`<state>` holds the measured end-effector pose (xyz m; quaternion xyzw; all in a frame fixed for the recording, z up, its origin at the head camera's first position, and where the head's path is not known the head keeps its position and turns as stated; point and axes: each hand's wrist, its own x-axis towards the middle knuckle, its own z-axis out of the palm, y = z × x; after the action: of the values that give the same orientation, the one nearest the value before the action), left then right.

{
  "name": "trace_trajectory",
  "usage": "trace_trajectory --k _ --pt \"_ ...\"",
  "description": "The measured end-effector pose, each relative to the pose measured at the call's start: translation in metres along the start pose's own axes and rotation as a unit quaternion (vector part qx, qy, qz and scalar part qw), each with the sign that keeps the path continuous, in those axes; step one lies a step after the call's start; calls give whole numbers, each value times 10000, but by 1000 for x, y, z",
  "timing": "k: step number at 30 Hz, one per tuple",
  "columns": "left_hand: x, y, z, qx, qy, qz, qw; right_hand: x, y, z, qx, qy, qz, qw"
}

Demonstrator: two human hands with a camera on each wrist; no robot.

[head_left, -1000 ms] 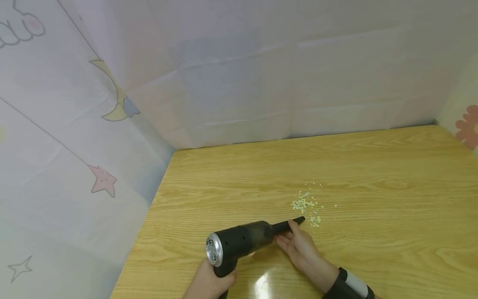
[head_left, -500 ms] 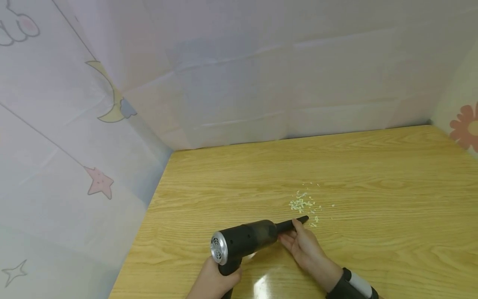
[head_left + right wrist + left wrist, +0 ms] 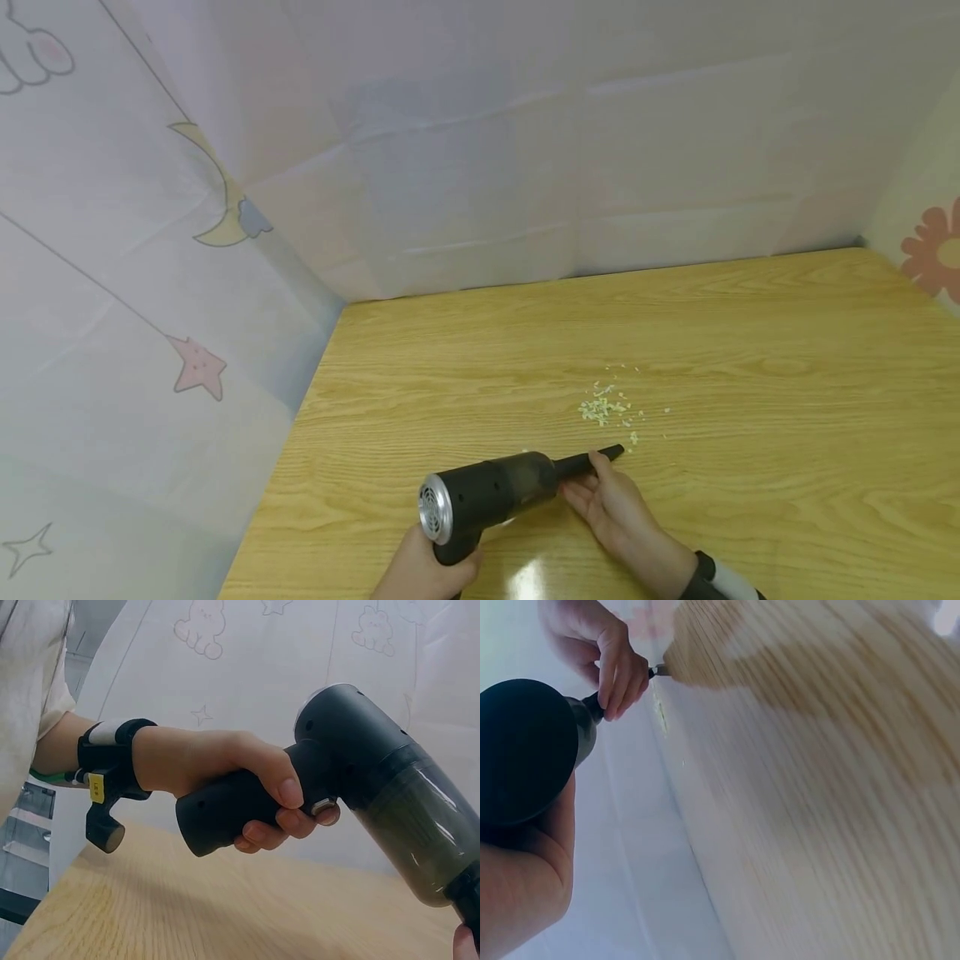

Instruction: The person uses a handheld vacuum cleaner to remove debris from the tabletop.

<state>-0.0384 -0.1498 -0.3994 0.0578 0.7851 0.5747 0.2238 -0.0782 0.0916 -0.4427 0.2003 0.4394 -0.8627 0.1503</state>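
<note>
A black handheld vacuum point(image 3: 480, 496) with a silver vented end and a smoky see-through dust cup point(image 3: 420, 821) is held low over the table. My left hand point(image 3: 423, 567) grips its handle; in the right wrist view the fingers and thumb wrap round it, near a silver button point(image 3: 323, 804). My right hand point(image 3: 618, 517) pinches the slim black nozzle point(image 3: 573, 467) between thumb and fingers. The nozzle tip points right, just short of a few pale scraps. Beyond it lies the main scatter of small whitish-yellow scraps point(image 3: 598, 409). Whether the tip touches the table is unclear.
The wood-grain table point(image 3: 420, 358) runs back to a pale cloth wall point(image 3: 465, 183), with a printed cloth point(image 3: 97, 333) along the left side. A black wrist strap point(image 3: 701, 575) sits on my right forearm.
The nozzle tip has shifted slightly right, then back toward me. Fewer scraps lie in the small near patch beside it. Both hands keep their hold on the vacuum.
</note>
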Motion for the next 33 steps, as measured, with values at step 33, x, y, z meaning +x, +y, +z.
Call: trace_trajectory --k 33 --pt "36 9 33 249 -151 159 9994 11 -28 -26 -165 548 -67 9983"
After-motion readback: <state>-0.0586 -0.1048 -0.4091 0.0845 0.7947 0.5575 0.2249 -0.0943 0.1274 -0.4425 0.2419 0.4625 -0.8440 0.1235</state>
